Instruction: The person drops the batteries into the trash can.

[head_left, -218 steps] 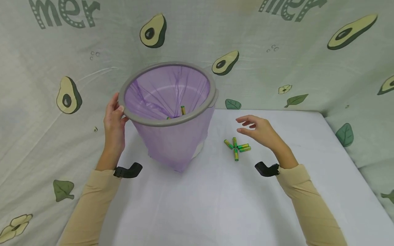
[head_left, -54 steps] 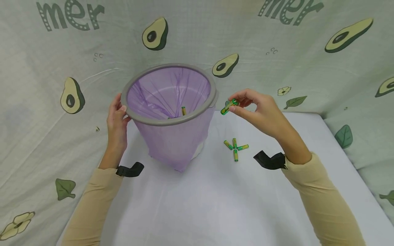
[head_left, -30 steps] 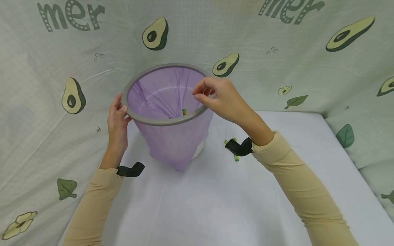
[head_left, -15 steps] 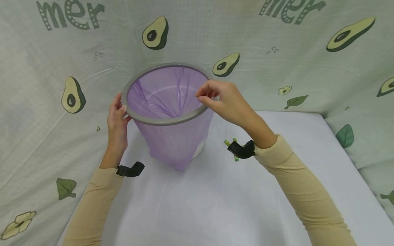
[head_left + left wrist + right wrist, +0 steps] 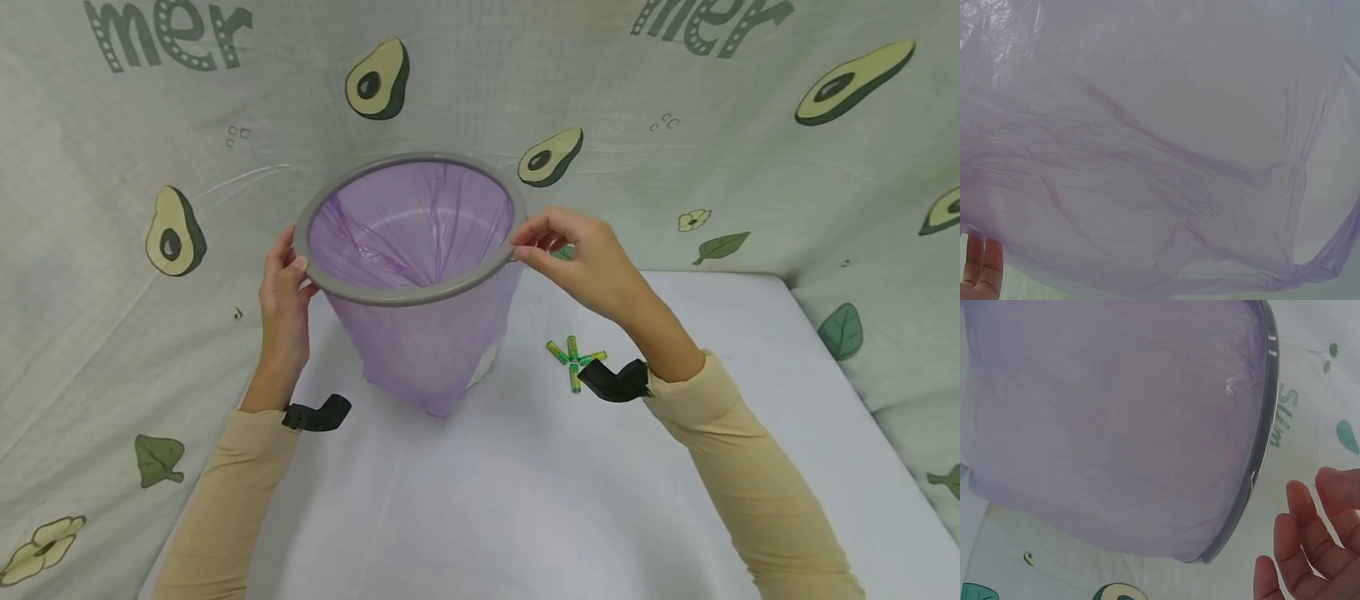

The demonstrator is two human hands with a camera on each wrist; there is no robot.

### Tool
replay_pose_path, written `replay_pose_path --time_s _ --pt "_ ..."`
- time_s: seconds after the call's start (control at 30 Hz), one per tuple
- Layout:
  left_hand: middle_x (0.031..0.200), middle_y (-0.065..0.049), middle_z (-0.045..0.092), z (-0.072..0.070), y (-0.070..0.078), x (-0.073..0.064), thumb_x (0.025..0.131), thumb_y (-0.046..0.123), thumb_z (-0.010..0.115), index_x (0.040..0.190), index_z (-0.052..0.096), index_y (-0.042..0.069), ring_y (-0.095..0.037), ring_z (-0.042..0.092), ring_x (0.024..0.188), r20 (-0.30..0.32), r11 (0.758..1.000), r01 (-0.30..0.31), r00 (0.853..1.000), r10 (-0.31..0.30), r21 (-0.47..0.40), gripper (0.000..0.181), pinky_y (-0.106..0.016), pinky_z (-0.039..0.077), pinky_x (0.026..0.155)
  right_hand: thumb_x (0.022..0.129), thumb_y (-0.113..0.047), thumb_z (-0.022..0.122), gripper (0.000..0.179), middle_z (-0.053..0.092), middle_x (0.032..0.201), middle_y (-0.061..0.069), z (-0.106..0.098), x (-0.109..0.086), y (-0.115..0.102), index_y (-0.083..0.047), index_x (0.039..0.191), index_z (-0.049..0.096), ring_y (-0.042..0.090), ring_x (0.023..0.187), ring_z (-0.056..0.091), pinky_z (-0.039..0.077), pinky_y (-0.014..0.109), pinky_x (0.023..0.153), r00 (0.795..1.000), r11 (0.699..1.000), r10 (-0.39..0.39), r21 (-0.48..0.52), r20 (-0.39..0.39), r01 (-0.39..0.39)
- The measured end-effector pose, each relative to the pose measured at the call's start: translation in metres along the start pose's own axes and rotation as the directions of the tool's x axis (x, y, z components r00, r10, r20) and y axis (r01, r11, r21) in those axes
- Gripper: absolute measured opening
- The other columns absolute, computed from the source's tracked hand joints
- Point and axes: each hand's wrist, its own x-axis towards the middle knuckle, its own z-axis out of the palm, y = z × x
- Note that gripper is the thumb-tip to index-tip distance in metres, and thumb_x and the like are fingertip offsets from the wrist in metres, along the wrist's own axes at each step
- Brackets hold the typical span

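Observation:
A white bin lined with a translucent purple bag [image 5: 420, 350] and topped by a grey rim [image 5: 405, 297] stands left of centre in the head view. My left hand [image 5: 285, 304] holds that rim at its left side, thumb on top; only two of its fingers [image 5: 984, 265] show in the left wrist view. Just outside the right side of the rim is my right hand [image 5: 581, 258], fingers loosely bent and nothing between them. Several green-and-yellow batteries [image 5: 575, 379] lie in a star-like cluster on the table below the right wrist. The bin's bottom is hidden by the liner.
The white tabletop [image 5: 480, 500] reaches toward me and to the right. A cloth backdrop [image 5: 450, 75] with printed avocados rises behind the bin and along both sides. A black wrist camera [image 5: 615, 382] overlaps the right end of the battery cluster in the head view.
My right hand picked up a battery, carried it over the bin and let go. It has drawn back right, past the rim. The battery visible inside the liner has dropped from sight. Left hand stays.

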Motion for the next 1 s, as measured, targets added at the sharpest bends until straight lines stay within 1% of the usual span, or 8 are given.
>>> replay_pose_path --time_s 0.23,0.43,0.57,0.67,0.83,1.0 --pt "0.121 -0.004 0.048 0.0 -0.001 0.001 0.088 0.014 0.04 0.139 0.04 0.008 -0.012 0.048 0.1 0.006 1.0 -0.009 1.0 0.009 -0.017 0.051 -0.021 0.041 0.077 0.089 -0.015 0.061 0.019 0.067 0.099 0.005 -0.006 -0.015 0.009 -0.004 0.104 0.064 0.011 0.092 0.056 0.043 0.028 0.084 1.0 1.0 0.017 -0.009 0.012 -0.017" --pt "0.12 -0.003 0.048 0.0 -0.002 0.001 0.089 0.014 0.04 0.138 0.042 0.008 -0.011 0.048 0.097 0.005 1.0 -0.007 1.0 0.008 -0.021 0.05 -0.02 0.042 0.076 0.089 -0.019 0.06 0.025 0.066 0.111 0.0 -0.009 -0.029 0.022 -0.009 0.113 0.063 0.009 0.1 0.055 0.041 0.025 0.089 0.997 0.998 0.057 -0.014 0.055 -0.056" --pt "0.119 -0.003 0.049 0.0 -0.001 0.0 0.089 0.014 0.04 0.138 0.041 0.007 -0.011 0.048 0.097 0.003 1.0 -0.01 1.0 0.01 -0.024 0.05 -0.019 0.042 0.076 0.089 -0.019 0.061 0.03 0.065 0.114 0.0 -0.008 -0.037 0.033 -0.01 0.117 0.062 0.01 0.103 0.054 0.04 0.024 0.09 0.993 0.996 0.087 -0.017 0.082 -0.086" --pt "0.119 -0.003 0.049 0.0 -0.001 0.0 0.089 0.014 0.04 0.138 0.041 0.007 -0.011 0.048 0.097 0.002 1.0 -0.011 1.0 0.011 -0.023 0.05 -0.019 0.042 0.075 0.088 -0.019 0.062 0.033 0.063 0.117 0.002 -0.007 -0.043 0.043 -0.01 0.12 0.06 0.014 0.105 0.053 0.039 0.028 0.091 0.989 0.994 0.112 -0.029 0.101 -0.11" --pt "0.118 -0.003 0.049 0.0 -0.001 0.0 0.088 0.014 0.04 0.138 0.042 0.008 -0.011 0.048 0.095 0.005 0.999 -0.015 1.0 0.015 -0.031 0.05 -0.02 0.043 0.075 0.089 -0.02 0.061 0.037 0.06 0.123 0.007 -0.004 -0.054 0.06 -0.008 0.124 0.057 0.021 0.11 0.052 0.039 0.039 0.093 0.979 0.987 0.158 -0.059 0.127 -0.151" --pt "0.119 -0.003 0.048 0.0 -0.001 0.0 0.089 0.014 0.041 0.138 0.042 0.008 -0.011 0.048 0.095 0.007 0.999 -0.013 1.0 0.013 -0.03 0.05 -0.02 0.042 0.076 0.09 -0.02 0.06 0.04 0.058 0.125 0.011 -0.001 -0.062 0.08 -0.007 0.126 0.054 0.024 0.111 0.052 0.039 0.043 0.093 0.964 0.974 0.222 -0.076 0.147 -0.213"
